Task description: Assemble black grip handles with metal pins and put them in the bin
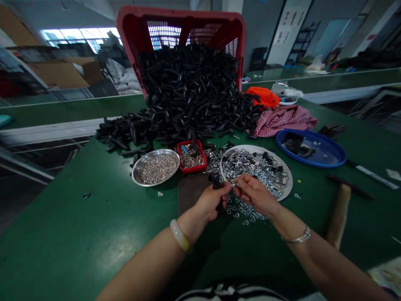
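Wrapped in my left hand [210, 200] is a black handle-like part [216, 182], its top end sticking up above the fingers. My right hand [253, 191] pinches a small shiny metal piece [233, 184], possibly a ring or nut, close against the left thumb. Both hands hover at the near left edge of a white round tray [288, 190] heaped with metal rings and fittings. Loose metal rings [249, 213] lie on the table below the right hand. Under the left hand sits a dark flat pad [189, 194].
A red crate [181, 13] tipped toward me spills black parts [191, 88] across the table. Nearby are a steel bowl [156, 182] of small rings, a red box [193, 169] with a screwdriver [185, 150], a blue tray [332, 161], a checked cloth [285, 119] and a hammer [340, 213].
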Demonstrator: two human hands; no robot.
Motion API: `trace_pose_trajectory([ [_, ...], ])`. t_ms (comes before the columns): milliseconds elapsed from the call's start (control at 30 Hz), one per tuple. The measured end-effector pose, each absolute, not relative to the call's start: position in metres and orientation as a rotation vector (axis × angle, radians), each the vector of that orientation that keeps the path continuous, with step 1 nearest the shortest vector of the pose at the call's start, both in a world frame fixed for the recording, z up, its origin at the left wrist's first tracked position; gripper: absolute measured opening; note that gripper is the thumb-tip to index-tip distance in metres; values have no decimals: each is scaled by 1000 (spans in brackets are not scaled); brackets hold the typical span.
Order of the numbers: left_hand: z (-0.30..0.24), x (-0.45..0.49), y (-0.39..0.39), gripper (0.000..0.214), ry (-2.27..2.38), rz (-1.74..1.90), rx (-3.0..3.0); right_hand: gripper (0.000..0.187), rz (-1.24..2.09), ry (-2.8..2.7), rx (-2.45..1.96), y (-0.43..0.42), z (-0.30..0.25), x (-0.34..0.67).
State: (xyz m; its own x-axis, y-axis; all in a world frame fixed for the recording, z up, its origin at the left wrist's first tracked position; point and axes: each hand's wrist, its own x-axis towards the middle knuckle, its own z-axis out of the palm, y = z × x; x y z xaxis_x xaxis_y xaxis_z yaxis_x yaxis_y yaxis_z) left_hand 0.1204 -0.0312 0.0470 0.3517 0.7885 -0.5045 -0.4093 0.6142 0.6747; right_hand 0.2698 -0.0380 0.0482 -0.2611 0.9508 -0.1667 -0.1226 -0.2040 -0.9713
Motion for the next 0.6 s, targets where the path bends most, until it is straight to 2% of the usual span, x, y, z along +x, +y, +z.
trace_pose_trajectory([
  [233, 48, 110, -32, 12, 907, 819, 372, 27, 1642, -1204, -1057, -40, 50, 260],
  [467, 42, 106, -34, 18, 800, 856, 319, 32, 1664, -1157, -1128, -33, 43, 260],
  [600, 34, 110, -38, 23, 873, 907, 379, 32, 1496, -1231, -1295, -31, 43, 259],
])
